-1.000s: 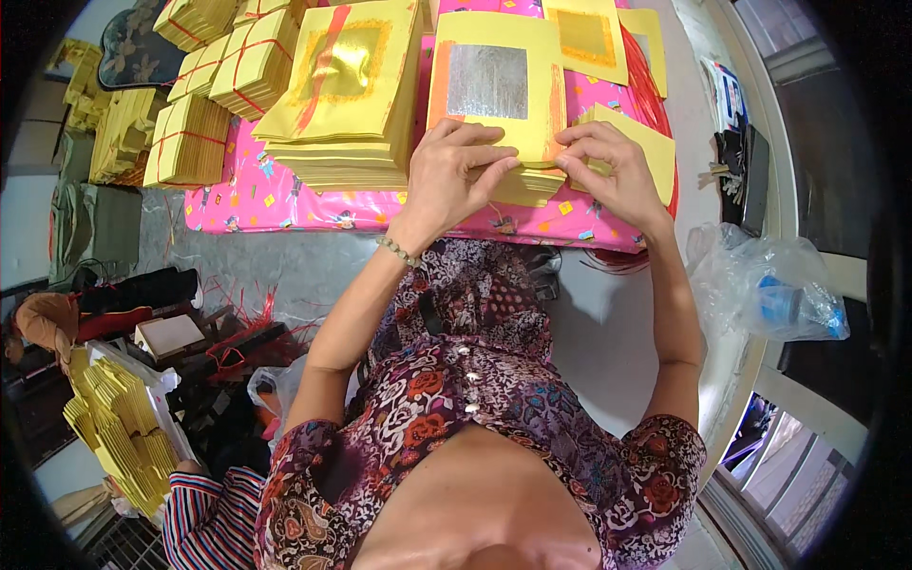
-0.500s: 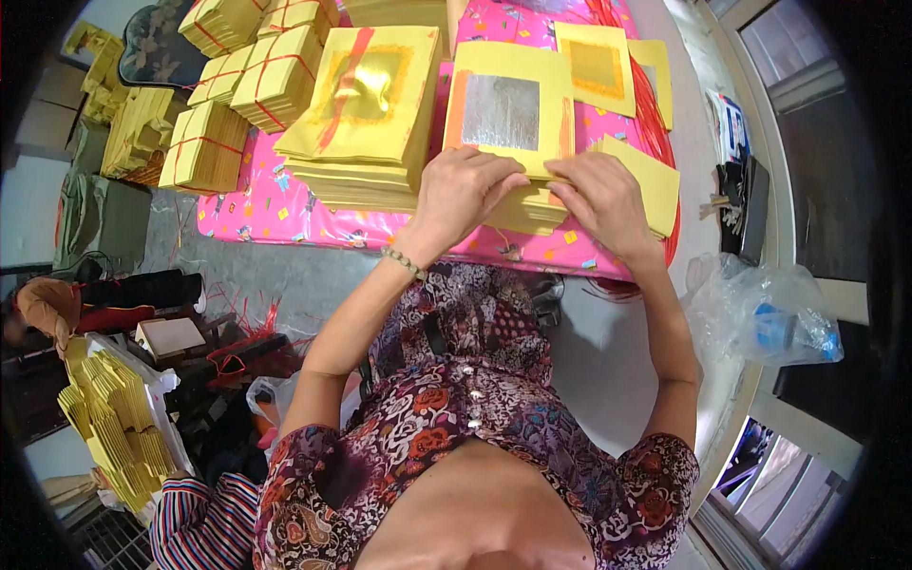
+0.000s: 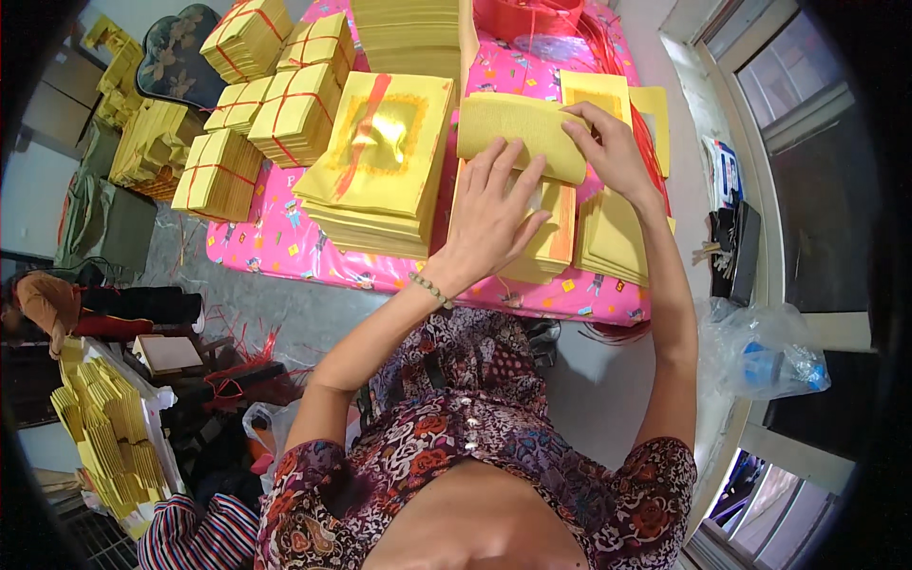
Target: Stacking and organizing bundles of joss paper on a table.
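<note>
A yellow paper sheet (image 3: 518, 135) is curled over at the top of a paper stack (image 3: 546, 242), its plain side up. Fingers spread, my left hand (image 3: 489, 214) lies over the stack, its fingertips against the curled sheet. My right hand (image 3: 616, 157) pinches the sheet's right edge between thumb and forefinger. Left of them stands a thick pile of yellow paper (image 3: 385, 142) whose top sheet bears a gold square and a red band. Folded yellow sheets (image 3: 608, 237) lie beside the stack on the right.
Several red-tied yellow bundles (image 3: 218, 176) stand at the left on the pink table cover (image 3: 285, 242). Red strings (image 3: 594, 43) hang along the right edge, near a red basin (image 3: 527, 17). A clear plastic bag (image 3: 760, 351) is at the right. Another person (image 3: 47, 304) is at far left.
The sheet's near edge has been turned up and away from me. My left hand has spread flat over the stack, and my right hand has moved to the sheet's right edge.
</note>
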{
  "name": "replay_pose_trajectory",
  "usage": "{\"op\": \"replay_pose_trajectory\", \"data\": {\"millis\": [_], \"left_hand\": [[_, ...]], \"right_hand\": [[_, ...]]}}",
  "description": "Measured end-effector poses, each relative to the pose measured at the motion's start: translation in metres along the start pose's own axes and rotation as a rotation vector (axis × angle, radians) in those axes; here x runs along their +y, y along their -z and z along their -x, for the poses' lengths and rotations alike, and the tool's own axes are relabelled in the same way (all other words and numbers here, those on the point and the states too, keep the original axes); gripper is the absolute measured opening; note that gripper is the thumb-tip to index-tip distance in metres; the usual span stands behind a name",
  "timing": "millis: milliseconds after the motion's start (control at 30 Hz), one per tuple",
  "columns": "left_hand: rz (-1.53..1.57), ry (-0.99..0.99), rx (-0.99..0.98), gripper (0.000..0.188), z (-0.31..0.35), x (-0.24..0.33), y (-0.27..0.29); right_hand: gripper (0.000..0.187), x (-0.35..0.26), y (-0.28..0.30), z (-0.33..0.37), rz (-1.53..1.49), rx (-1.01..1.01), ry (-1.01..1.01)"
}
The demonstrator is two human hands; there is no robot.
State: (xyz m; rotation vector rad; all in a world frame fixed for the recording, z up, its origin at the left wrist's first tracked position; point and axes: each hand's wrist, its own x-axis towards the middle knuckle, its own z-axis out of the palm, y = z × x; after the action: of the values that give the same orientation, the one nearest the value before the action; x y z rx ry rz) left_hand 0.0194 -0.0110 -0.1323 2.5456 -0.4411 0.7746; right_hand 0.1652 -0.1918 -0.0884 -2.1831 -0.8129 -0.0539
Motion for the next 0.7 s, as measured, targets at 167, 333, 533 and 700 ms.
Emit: {"op": "replay_pose_trajectory", "data": {"millis": [167,333,533,700], "left_hand": [[-0.091,0.019,-0.048,0.076,-0.016,-0.009,-0.021],[-0.160,0.038,-0.098,0.078,-0.023,-0.029,-0.043],[-0.105,0.052,-0.137,0.080,-0.026,-0.039,-0.053],[-0.105,0.046,-0.129,0.079,-0.030,-0.042,-0.056]], "right_hand": [[0.029,0.048,-0.011,-0.037,0.021,-0.061,0.036],[0.029,0.061,-0.019,-0.052,0.137,-0.100,0.012],[0.027,0.056,-0.013,-0.063,0.307,-0.115,0.068],[0.028,0.056,-0.027,-0.085,0.314,-0.126,0.104]]}}
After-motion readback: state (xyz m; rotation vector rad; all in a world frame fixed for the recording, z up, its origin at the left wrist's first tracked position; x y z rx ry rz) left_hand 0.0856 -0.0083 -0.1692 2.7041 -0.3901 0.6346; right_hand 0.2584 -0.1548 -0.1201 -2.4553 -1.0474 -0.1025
